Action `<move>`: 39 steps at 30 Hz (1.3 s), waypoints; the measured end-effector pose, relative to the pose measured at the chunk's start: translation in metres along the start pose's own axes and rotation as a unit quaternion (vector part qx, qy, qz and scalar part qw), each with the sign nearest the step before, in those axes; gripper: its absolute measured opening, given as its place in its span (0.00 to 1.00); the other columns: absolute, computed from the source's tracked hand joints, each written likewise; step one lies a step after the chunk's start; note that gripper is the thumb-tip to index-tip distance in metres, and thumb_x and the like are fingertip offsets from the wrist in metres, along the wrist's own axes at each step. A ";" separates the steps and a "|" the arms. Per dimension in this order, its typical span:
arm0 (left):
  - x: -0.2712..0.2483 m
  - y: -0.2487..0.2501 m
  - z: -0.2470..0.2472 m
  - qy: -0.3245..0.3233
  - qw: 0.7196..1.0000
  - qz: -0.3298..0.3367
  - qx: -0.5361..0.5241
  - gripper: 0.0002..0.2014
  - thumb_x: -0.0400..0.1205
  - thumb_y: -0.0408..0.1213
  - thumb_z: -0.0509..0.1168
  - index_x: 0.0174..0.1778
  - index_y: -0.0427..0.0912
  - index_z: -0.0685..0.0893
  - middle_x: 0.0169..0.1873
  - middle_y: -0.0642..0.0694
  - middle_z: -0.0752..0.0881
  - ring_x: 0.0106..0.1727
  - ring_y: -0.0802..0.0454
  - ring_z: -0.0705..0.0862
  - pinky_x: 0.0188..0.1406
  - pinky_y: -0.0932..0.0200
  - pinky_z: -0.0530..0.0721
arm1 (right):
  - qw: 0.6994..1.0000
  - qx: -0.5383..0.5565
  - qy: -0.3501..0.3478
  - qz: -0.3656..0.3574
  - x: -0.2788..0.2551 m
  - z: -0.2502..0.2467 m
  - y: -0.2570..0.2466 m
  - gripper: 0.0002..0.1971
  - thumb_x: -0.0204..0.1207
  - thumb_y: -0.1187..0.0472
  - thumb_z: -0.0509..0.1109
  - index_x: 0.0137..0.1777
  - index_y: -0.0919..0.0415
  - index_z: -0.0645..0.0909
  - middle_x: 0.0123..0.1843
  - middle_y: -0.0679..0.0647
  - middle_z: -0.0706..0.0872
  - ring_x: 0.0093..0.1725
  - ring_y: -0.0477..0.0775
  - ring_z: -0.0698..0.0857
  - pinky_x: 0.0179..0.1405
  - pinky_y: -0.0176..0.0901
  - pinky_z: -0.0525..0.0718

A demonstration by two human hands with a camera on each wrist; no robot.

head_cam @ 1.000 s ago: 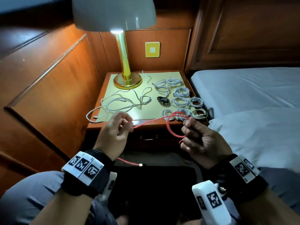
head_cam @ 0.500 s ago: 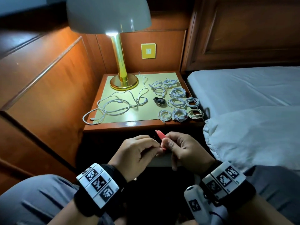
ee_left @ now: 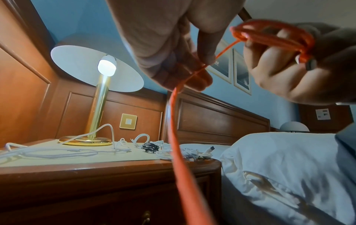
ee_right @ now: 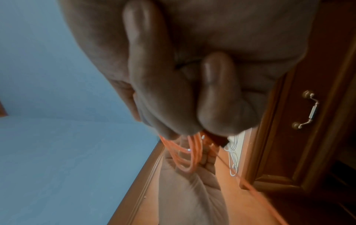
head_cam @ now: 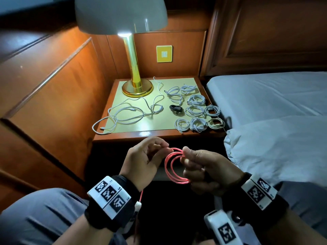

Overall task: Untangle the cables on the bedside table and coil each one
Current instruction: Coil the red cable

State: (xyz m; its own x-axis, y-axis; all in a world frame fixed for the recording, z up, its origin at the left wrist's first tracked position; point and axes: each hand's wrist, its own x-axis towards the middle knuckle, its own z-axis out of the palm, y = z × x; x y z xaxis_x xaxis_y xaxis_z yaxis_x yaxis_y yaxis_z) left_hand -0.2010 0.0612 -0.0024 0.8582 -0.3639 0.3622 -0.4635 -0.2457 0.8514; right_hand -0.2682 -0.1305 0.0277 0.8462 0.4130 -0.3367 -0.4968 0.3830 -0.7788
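pinching red cable (head_cam: 174, 167) loops, both hands' fingers (head_cam: 190, 153)

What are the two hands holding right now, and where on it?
Both hold the red cable. The right hand pinches its coiled loops; the left hand pinches the loose strand feeding the coil.

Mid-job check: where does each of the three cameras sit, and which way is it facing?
Head: on the head, facing down at the bedside table; left hand and right hand hold the red cable.
Left wrist: low, looking up past the fingers toward the lamp.
Right wrist: rolled sideways, under the fingers.
All share the red cable.
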 end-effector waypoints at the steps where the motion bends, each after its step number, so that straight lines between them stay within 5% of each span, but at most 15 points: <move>1: -0.001 0.001 0.002 0.008 1.000 -0.016 -0.006 0.03 0.79 0.35 0.75 0.44 0.48 0.90 0.38 0.53 0.91 0.41 0.51 0.90 0.46 0.54 0.88 | 1.000 0.004 -0.001 -0.003 0.000 0.000 0.000 0.24 0.77 0.42 0.65 0.27 0.54 0.65 0.20 0.47 0.60 0.12 0.40 0.54 0.17 0.33 0.43; 10: -0.004 0.004 0.010 0.003 0.982 -0.145 -0.123 0.09 0.77 0.28 0.76 0.38 0.48 0.94 0.37 0.46 0.93 0.40 0.47 0.92 0.50 0.40 0.91 | 0.999 0.042 0.014 -0.015 0.007 0.000 0.005 0.24 0.78 0.41 0.64 0.27 0.54 0.64 0.20 0.48 0.58 0.12 0.40 0.54 0.15 0.27 0.47; 13: -0.003 0.008 0.008 -0.017 0.979 -0.149 -0.140 0.10 0.80 0.30 0.73 0.38 0.48 0.94 0.38 0.45 0.93 0.40 0.50 0.91 0.51 0.45 0.90 | 0.999 0.042 0.020 -0.021 0.009 0.001 0.006 0.24 0.78 0.41 0.62 0.26 0.54 0.64 0.20 0.48 0.58 0.12 0.40 0.53 0.15 0.27 0.46; 18: -0.004 0.012 0.008 -0.056 0.928 -0.228 -0.290 0.22 0.83 0.52 0.65 0.46 0.34 0.92 0.44 0.31 0.91 0.46 0.35 0.89 0.58 0.25 0.84 | 0.996 0.037 0.062 -0.046 0.011 -0.002 0.004 0.26 0.78 0.41 0.66 0.26 0.55 0.64 0.20 0.48 0.58 0.12 0.41 0.52 0.15 0.26 0.47; 20: -0.005 0.013 0.010 -0.080 0.931 -0.207 -0.289 0.21 0.82 0.52 0.69 0.51 0.34 0.89 0.45 0.33 0.90 0.47 0.35 0.88 0.57 0.22 0.83 | 0.996 0.037 0.070 -0.047 0.012 -0.003 0.004 0.27 0.81 0.41 0.66 0.26 0.55 0.64 0.20 0.48 0.57 0.13 0.41 0.52 0.15 0.27 0.47; 25: -0.007 0.003 0.020 -0.072 0.959 -0.166 -0.217 0.06 0.78 0.34 0.74 0.50 0.41 0.89 0.43 0.40 0.92 0.44 0.45 0.89 0.52 0.39 0.90 | 0.997 0.026 0.050 -0.048 0.013 -0.002 0.007 0.25 0.77 0.41 0.65 0.26 0.55 0.65 0.20 0.48 0.57 0.14 0.41 0.50 0.13 0.27 0.49; 30: -0.007 0.004 0.019 -0.071 0.960 -0.172 -0.208 0.08 0.79 0.42 0.74 0.46 0.40 0.89 0.41 0.36 0.91 0.45 0.37 0.90 0.52 0.29 0.88 | 0.994 0.004 0.086 -0.069 0.015 0.002 0.006 0.25 0.82 0.43 0.61 0.28 0.56 0.61 0.22 0.49 0.55 0.13 0.41 0.52 0.14 0.26 0.49; 35: -0.004 0.005 0.018 -0.064 0.959 -0.166 -0.219 0.07 0.83 0.36 0.68 0.43 0.37 0.88 0.34 0.46 0.88 0.36 0.54 0.85 0.42 0.52 0.82 | 0.980 -0.085 0.145 -0.111 0.022 0.001 0.007 0.24 0.82 0.42 0.57 0.28 0.54 0.61 0.22 0.50 0.55 0.17 0.43 0.53 0.18 0.29 0.51; 39: -0.005 0.005 0.022 -0.054 0.918 -0.202 -0.336 0.08 0.77 0.30 0.70 0.52 0.35 0.86 0.40 0.39 0.88 0.42 0.45 0.86 0.54 0.38 0.83 | 0.973 -0.088 0.172 -0.128 0.025 0.002 0.008 0.26 0.85 0.46 0.56 0.25 0.54 0.66 0.19 0.50 0.58 0.13 0.43 0.56 0.14 0.26 0.57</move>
State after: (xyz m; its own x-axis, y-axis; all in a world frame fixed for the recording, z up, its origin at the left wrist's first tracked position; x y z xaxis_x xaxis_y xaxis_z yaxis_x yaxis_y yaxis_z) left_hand -0.2124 0.0424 -0.0080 0.8865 -0.4607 -0.0443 0.1607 0.2165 0.9630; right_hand -0.2513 -0.1150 0.0142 0.9672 0.0109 -0.2537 -0.2466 0.2775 -0.9285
